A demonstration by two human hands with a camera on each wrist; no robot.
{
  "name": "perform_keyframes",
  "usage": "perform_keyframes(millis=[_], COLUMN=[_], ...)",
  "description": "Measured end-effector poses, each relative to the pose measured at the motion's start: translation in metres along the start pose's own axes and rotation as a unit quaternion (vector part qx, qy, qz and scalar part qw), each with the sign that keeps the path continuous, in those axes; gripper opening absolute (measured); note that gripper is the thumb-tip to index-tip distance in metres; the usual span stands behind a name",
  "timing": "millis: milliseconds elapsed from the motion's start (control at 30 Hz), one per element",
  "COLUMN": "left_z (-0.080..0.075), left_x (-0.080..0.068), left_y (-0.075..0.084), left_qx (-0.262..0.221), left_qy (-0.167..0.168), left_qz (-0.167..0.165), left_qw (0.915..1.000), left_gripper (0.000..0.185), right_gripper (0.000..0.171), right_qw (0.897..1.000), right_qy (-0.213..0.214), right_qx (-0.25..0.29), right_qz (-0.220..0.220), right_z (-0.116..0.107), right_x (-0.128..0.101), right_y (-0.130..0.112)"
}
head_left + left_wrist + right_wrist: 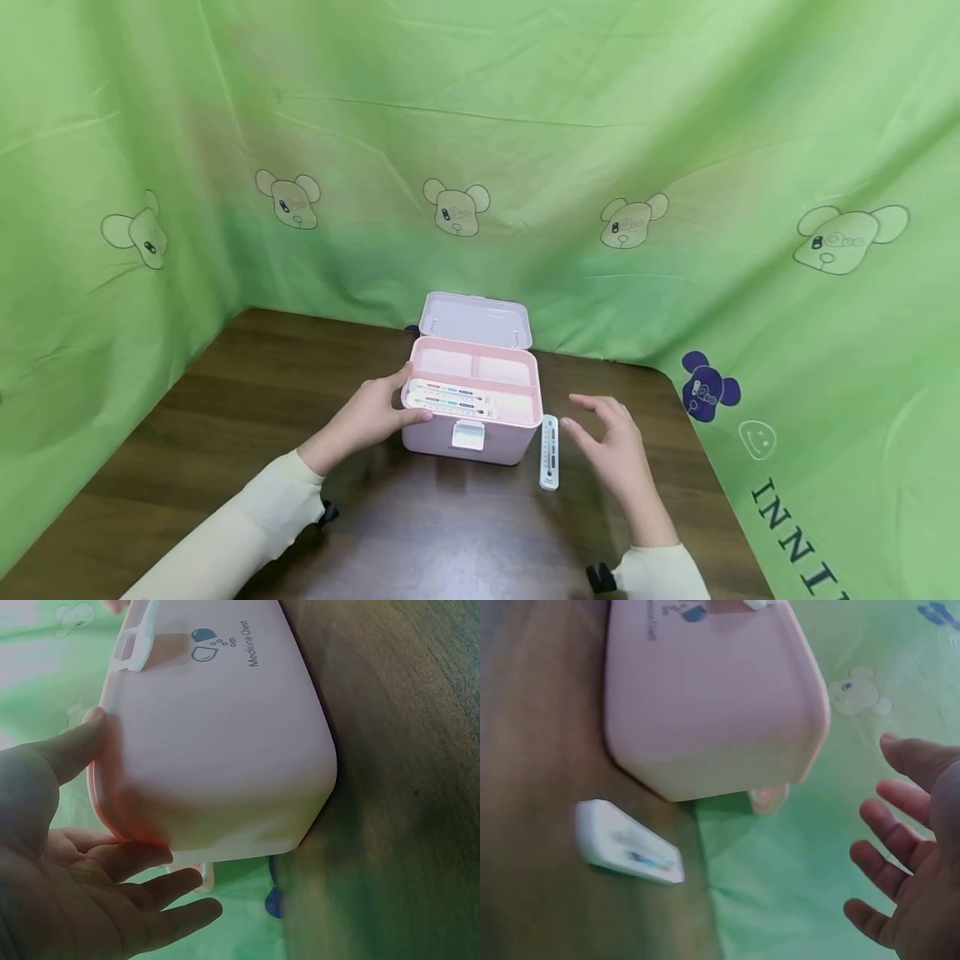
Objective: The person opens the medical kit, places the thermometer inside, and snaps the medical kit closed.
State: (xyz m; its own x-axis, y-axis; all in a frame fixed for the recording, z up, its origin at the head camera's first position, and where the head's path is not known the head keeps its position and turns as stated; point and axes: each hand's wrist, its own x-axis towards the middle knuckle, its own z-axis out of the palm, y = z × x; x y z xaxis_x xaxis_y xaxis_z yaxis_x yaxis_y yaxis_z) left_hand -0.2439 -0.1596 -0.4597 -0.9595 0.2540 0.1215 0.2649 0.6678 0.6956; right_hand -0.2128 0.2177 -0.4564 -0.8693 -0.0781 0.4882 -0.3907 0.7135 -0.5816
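**Open pink box steadied on the left, right hand hovering**

Nearest, two cream sleeves are seen entering from 7 and 5 o'clock over the dark wood counter.

The left hand is laid against the left end of the pink medicine box, at its 9 o'clock. Its fingers are straight and loosely spread along the end wall, the thumb set near the front corner; nothing is pinched.

The right hand is held off the counter at the box's 3 o'clock, apart from it. Its fingers are spread and slightly bent, and nothing is held or touched.

A white flat stick with dark markings is laid on the counter between the box and the right hand, just beside the box's right wall, pointing roughly 12 to 6.

The box is placed mid-counter, its lid tipped up at 12 o'clock. White printed strips are seen in the near compartment; two more compartments sit behind. A white latch hangs on the front wall.

Farthest, a green cloth printed with bear heads is draped behind and to both sides.
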Motion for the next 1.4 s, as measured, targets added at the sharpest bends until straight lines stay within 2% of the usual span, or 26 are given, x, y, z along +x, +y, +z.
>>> perform_keyframes(millis=[233,567,833,1067,1400], left_z=[0.000,0.004,0.009,0.012,0.012], left_x=[-0.001,-0.005,-0.008,-0.009,-0.011], left_y=[-0.001,-0.003,-0.008,-0.010,-0.005], left_qx=[0.000,-0.021,-0.046,-0.061,-0.054], left_qy=[-0.002,0.015,0.037,0.044,0.044], left_qz=[-0.002,0.003,0.008,0.004,0.008], left_qw=[1.0000,0.9997,0.9982,0.9971,0.9975], left_gripper=[0.101,0.098,0.096,0.096,0.092], right_gripper=[0.047,0.066,0.076,0.086,0.092], right_qw=[0.998,0.991,0.984,0.975,0.969], right_qy=[0.014,-0.031,-0.053,-0.070,-0.075], right_qx=[-0.005,-0.037,-0.069,-0.120,-0.150], right_qz=[0.056,0.124,0.155,0.174,0.179], right_z=[0.015,0.039,0.050,0.058,0.061], right_x=[-0.029,-0.046,-0.053,-0.060,-0.063], right_y=[0.009,0.017,0.026,0.033,0.035])
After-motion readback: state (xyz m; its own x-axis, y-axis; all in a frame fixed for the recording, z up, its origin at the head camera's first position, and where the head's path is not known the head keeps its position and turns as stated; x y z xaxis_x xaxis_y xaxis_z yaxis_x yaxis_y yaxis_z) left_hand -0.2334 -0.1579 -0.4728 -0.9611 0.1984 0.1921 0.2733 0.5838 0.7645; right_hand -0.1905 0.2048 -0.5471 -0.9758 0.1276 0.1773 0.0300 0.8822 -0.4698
